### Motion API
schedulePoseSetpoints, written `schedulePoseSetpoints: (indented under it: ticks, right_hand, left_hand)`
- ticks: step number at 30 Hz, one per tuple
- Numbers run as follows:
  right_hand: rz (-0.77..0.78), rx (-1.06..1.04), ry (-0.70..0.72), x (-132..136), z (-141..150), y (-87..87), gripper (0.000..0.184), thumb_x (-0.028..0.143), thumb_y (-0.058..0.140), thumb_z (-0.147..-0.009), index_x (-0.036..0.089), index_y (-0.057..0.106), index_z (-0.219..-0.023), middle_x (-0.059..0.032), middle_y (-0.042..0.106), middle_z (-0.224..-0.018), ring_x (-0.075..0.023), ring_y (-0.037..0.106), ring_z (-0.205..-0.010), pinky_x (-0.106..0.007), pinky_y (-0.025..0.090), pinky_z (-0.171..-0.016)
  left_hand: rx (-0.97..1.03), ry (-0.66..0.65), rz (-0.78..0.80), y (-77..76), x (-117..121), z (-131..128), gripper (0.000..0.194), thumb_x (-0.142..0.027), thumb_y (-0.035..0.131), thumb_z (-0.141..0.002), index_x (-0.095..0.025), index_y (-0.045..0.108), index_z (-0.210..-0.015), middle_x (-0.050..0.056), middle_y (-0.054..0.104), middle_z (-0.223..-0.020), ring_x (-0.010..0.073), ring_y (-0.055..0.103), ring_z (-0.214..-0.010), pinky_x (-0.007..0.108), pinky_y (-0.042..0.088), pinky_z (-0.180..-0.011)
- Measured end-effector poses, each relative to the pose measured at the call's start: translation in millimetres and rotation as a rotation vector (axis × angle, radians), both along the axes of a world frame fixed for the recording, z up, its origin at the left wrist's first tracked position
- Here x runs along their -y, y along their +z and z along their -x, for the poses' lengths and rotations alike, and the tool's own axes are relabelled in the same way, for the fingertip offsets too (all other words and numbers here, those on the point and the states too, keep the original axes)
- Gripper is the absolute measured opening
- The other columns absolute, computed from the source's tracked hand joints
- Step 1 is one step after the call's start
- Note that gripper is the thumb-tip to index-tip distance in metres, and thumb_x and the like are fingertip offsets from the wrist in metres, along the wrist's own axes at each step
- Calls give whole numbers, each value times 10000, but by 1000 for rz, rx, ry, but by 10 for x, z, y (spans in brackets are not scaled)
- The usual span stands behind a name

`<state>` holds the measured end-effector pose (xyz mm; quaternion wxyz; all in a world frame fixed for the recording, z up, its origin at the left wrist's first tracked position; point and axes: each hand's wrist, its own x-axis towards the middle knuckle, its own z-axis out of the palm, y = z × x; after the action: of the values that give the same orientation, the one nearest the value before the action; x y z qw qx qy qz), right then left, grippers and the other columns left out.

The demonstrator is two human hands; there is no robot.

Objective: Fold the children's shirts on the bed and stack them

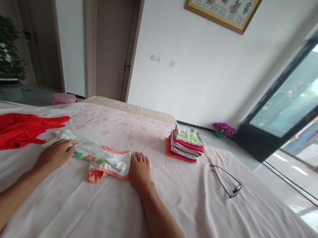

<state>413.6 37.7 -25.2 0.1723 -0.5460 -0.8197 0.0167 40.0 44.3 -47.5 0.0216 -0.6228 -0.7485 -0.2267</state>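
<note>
A small white shirt point(119, 161) with coral trim and a colourful printed band lies flattened on the pale pink bedsheet point(174, 201). My left hand point(58, 154) rests on its left part, fingers stretched out over the cloth. At the opposite end, my right hand point(140, 169) lies flat, its fingers touching the shirt's trimmed edge and the sheet. Both hands are open, palms down. Just beyond my left hand a bright red garment point(17, 130) is spread out at the left. To the right of my right hand stands a stack of folded clothes point(186, 145).
Black-framed glasses point(229, 181) lie on the sheet at the right. Past the bed are a pink stool point(64, 98), a pot of purple flowers point(223, 129), and a leafy plant point(3, 48). A glass door point(296, 89) is on the right.
</note>
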Motion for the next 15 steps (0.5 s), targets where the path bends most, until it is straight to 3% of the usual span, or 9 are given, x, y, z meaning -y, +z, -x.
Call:
schedulePoseSetpoints:
  ticks: [8, 15]
  right_hand:
    - [-12, -9, 12, -15, 11, 1, 429, 229, 356, -996, 227, 525, -1391, -100, 497, -1472, -279, 371, -1392, -470, 230, -1160]
    - [-3, 16, -2, -1, 29, 37, 429, 224, 360, -1002, 252, 531, -1394, -95, 509, -1466, -240, 371, -1391, -453, 223, -1167]
  left_hand:
    - [12, 17, 24, 77, 14, -9, 394, -335, 339, -949, -191, 621, -1184, 89, 643, -1281, 237, 574, -1162, 354, 429, -971]
    - [26, -36, 4, -3, -91, 123, 370, -337, 359, -939, -192, 631, -1145, 83, 660, -1241, 211, 579, -1166, 327, 413, -1028]
